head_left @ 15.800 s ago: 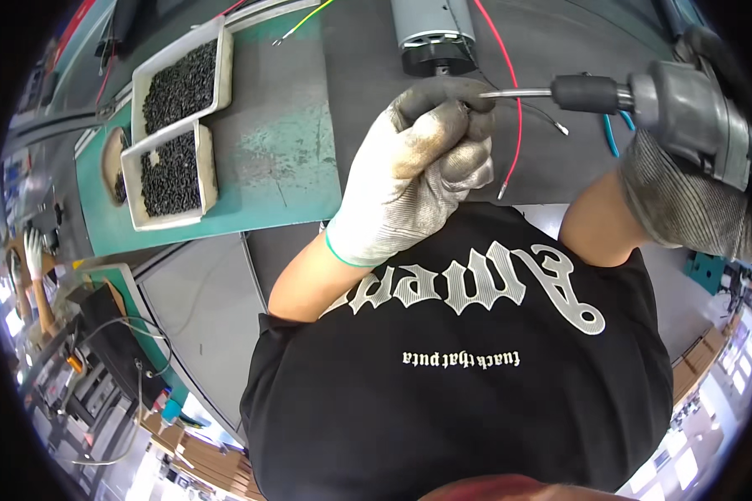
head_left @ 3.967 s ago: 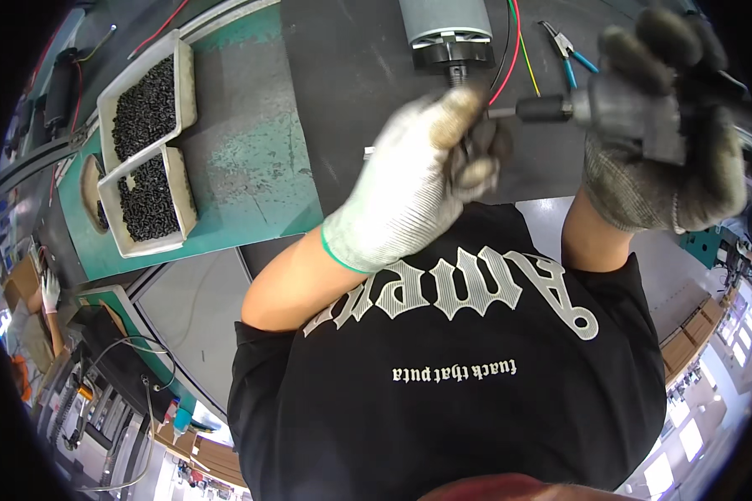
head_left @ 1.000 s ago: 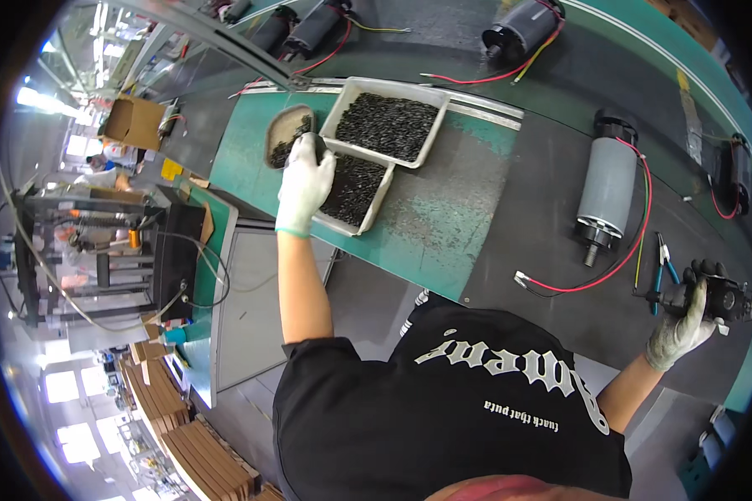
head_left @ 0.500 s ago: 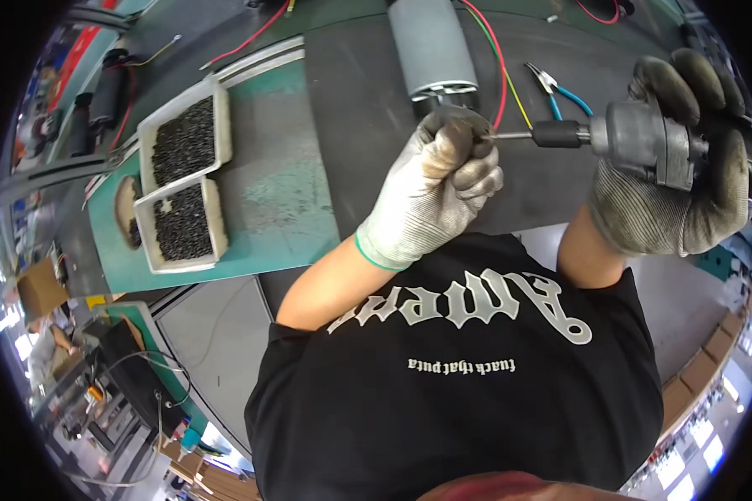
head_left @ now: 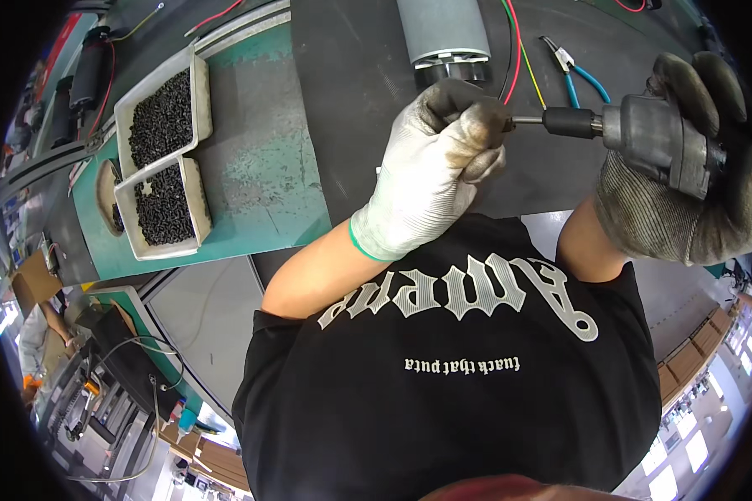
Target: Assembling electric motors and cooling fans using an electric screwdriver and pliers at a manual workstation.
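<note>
A: Left hand [head_left: 430,171] pinches the tip of the driver [head_left: 643,138]; right hand [head_left: 685,192] is wrapped around its body, just below the motor [head_left: 443,33].
B: Two trays [head_left: 163,113] of black screws, one pair of pliers [head_left: 572,71].

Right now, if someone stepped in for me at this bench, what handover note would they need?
Left hand: gloved, fingers pinched around the tip of the driver bit, just below the end of the grey motor.
Right hand: gloved, gripping the grey power screwdriver, which lies level and points left.
Things: two trays of black screws on the green mat to the left; blue-handled pliers beyond the driver; red, green and yellow wires beside the motor.
Done: bit is at the fingertips.
Left: whether a screw sits on the bit is hidden; nothing shows it driven into the motor.
</note>
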Motion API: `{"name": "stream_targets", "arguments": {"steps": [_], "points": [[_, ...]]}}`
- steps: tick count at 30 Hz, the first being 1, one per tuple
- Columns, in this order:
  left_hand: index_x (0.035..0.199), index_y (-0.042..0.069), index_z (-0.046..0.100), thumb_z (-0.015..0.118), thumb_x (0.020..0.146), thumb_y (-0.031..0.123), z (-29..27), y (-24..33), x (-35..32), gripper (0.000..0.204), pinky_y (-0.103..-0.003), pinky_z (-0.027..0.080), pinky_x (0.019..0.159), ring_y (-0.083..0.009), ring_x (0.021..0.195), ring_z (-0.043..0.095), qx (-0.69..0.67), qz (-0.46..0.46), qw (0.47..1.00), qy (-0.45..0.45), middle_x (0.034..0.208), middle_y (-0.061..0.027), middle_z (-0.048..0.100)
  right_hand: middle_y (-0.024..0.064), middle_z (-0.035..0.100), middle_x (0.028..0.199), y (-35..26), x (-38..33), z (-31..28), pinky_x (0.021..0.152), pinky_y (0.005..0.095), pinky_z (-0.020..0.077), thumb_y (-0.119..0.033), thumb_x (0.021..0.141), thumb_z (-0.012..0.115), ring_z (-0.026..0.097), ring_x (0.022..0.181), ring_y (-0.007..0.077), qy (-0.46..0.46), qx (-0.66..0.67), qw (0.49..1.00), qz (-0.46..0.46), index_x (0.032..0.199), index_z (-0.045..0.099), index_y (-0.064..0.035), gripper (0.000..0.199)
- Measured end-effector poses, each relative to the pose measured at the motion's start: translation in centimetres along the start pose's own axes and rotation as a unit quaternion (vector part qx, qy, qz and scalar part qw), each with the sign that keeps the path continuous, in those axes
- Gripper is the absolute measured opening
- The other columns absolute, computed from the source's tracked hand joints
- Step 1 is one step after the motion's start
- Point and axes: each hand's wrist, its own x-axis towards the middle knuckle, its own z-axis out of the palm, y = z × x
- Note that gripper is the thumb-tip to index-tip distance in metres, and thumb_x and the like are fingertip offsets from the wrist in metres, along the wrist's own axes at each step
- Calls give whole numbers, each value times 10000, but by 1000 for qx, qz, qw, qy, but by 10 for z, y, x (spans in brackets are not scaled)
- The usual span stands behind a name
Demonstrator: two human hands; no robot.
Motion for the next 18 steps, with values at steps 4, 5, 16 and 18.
{"name": "stream_targets", "arguments": {"steps": [4, 5, 16, 18], "points": [[933, 31, 555, 672, 914, 326, -12, 5, -12, 318, -220, 322, 487, -52, 511, 373, 73, -101, 991, 57, 705, -1, 508, 32, 529, 1001, 6, -5, -7, 837, 318, 416, -57, 775, 601, 471, 906, 161, 4, -4, 1000, 10, 901, 588, -98, 133], [930, 23, 545, 644, 927, 354, -12, 1, -17, 345, -204, 307, 466, -35, 502, 361, -18, -136, 990, 40, 706, 10, 496, 34, 528, 998, 7, -5, -8, 836, 319, 418, -58, 777, 600, 469, 908, 162, 5, -5, 1000, 13, 898, 589, -100, 129], [987, 78, 513, 650, 913, 388, -21, 2, -6, 347, -233, 420, 508, -65, 512, 439, -93, -112, 981, 129, 748, -5, 537, 58, 514, 966, 12, -12, -14, 828, 328, 436, -64, 790, 586, 457, 935, 177, -9, -25, 999, 20, 871, 596, -114, 96], [987, 83, 512, 634, 925, 379, -20, 2, -5, 325, -239, 419, 509, -71, 515, 439, -117, -127, 977, 125, 754, -16, 547, 69, 506, 942, -3, -14, -18, 833, 326, 433, -95, 788, 604, 474, 897, 178, 110, -126, 986, 16, 771, 607, -105, 20]]}}
